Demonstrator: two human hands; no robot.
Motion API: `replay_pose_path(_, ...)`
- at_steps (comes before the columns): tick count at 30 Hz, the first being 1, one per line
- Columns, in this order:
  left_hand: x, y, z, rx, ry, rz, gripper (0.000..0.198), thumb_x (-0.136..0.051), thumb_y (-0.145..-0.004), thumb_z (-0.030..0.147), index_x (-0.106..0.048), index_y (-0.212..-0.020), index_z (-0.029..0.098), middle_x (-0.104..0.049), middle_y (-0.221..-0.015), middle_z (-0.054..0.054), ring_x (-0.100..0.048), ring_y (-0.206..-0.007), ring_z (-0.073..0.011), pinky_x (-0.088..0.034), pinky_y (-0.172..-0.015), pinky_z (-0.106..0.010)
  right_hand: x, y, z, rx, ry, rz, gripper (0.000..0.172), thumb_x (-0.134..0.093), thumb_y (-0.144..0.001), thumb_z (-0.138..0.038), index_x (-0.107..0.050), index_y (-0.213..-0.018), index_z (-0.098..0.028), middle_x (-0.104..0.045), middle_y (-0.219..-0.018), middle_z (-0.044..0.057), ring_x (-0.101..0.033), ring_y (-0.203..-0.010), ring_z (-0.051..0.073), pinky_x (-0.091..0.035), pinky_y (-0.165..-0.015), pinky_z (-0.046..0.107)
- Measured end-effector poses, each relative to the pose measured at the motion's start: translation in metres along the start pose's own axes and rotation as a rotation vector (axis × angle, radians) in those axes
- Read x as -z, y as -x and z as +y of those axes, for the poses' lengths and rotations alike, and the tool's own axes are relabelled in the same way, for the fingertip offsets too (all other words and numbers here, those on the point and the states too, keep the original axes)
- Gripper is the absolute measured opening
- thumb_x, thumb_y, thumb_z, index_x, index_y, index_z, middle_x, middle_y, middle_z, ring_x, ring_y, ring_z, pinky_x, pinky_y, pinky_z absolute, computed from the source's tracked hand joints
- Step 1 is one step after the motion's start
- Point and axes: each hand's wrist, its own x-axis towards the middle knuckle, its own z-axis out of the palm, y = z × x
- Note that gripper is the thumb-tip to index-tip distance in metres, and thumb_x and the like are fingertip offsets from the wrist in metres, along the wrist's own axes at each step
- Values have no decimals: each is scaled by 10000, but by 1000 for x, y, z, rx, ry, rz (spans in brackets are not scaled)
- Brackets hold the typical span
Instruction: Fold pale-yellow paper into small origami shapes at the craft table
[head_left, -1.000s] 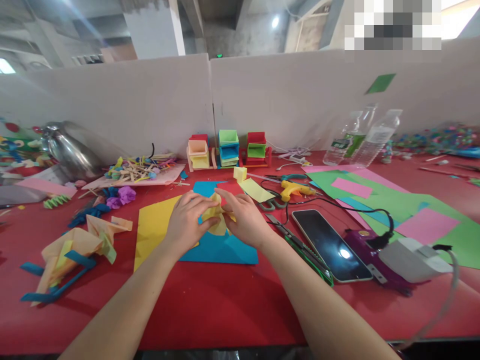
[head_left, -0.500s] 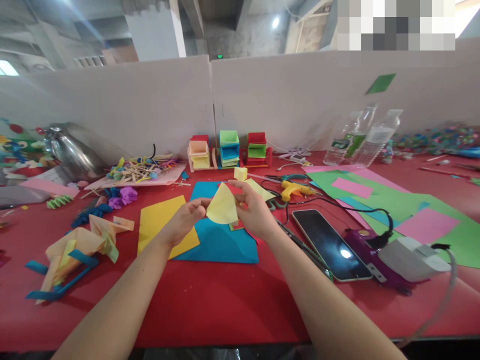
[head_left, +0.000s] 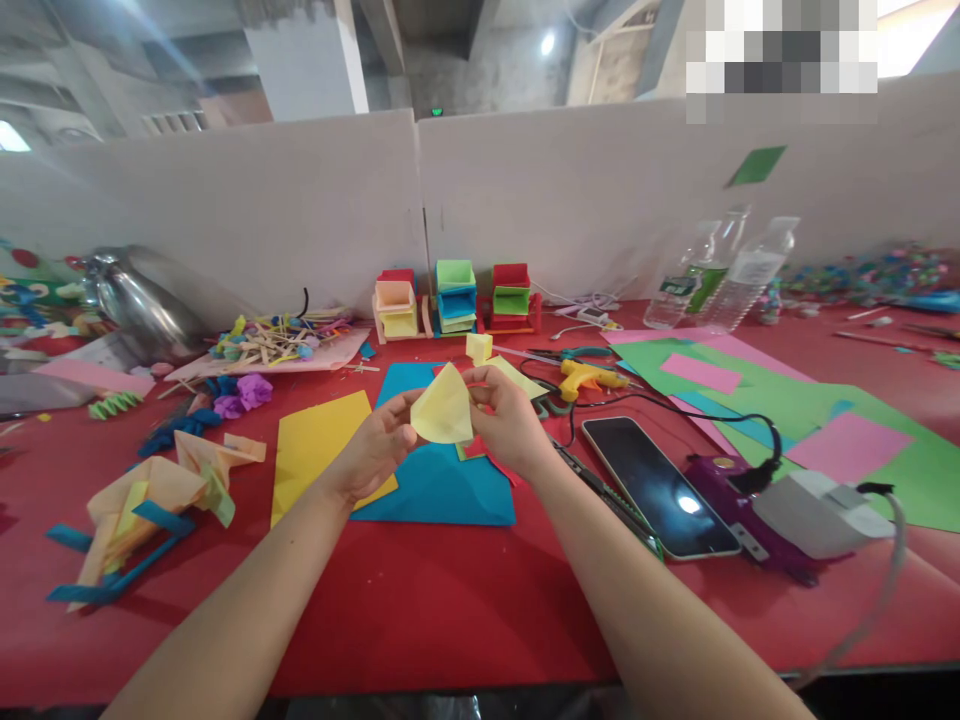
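Note:
Between my hands is a pale yellow piece of paper (head_left: 443,408), pointed at the top and rounded below, raised over the blue sheet (head_left: 442,490). My left hand (head_left: 382,440) grips its left edge between thumb and fingers. On the other side my right hand (head_left: 506,415) pinches its right edge; those fingertips are partly behind the paper. Below my left hand lies a yellow sheet (head_left: 307,450). Small red and green scraps show under the held paper. Behind my hands sits a small pale yellow paper box (head_left: 478,347).
Several small folded-paper models (head_left: 456,298) stand along the white partition. Right of my hands lie a yellow glue gun (head_left: 590,378), a phone (head_left: 660,490) and a purple power strip (head_left: 765,510) with cables. A peach paper model (head_left: 150,500) is at left; plastic bottles (head_left: 757,270) stand at the back right.
My left hand has shifted slightly, its thumb now lower beside the paper. The yellow paper has turned a little, and the whole view has drifted slightly.

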Motion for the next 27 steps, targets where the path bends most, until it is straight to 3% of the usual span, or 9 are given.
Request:
replay_pose_path(4, 1, 0, -3, -23, -22, 1, 588, -783, -595, 337, -563, -1118, 185, -613, -1128, -100, -551, -1051, -235, -420, -862, -296, 0, 0, 0, -7, -43, -7, 225, -561, -648, -169, -468, -852, -190, -628, -640, -33, -534, -486, 88, -398, -467, 199)
replay_pose_path(13, 0, 1, 0, -26, -8, -8, 617, -767, -582, 421, -584, -1113, 168, -617, -1135, -128, -562, -1056, -273, -444, -876, -366, 3, -2, 1, 1, -89, -5, 214, -561, -660, -127, -506, -858, -187, -673, -708, -7, -623, -609, 120, -473, -563, 235)
replay_pose_path(20, 0, -1, -4, -20, -3, 162, 440, -770, -600, 355, -646, -966, 146, -694, -884, -66, -646, -794, -184, -512, -704, -283, 2, 0, 2, -7, -73, -39, 218, -562, -673, -131, -508, -879, -180, -671, -720, -2, -611, -596, 115, -468, -547, 227)
replay_pose_path(27, -1, -3, -6, -30, -15, 275, 351, -761, -592, 391, -653, -808, 134, -661, -624, -12, -606, -539, -115, -513, -539, -225, 0, 3, -2, -5, -60, -91, 226, -584, -676, -159, -531, -895, -166, -661, -698, -8, -540, -489, 77, -398, -462, 189)
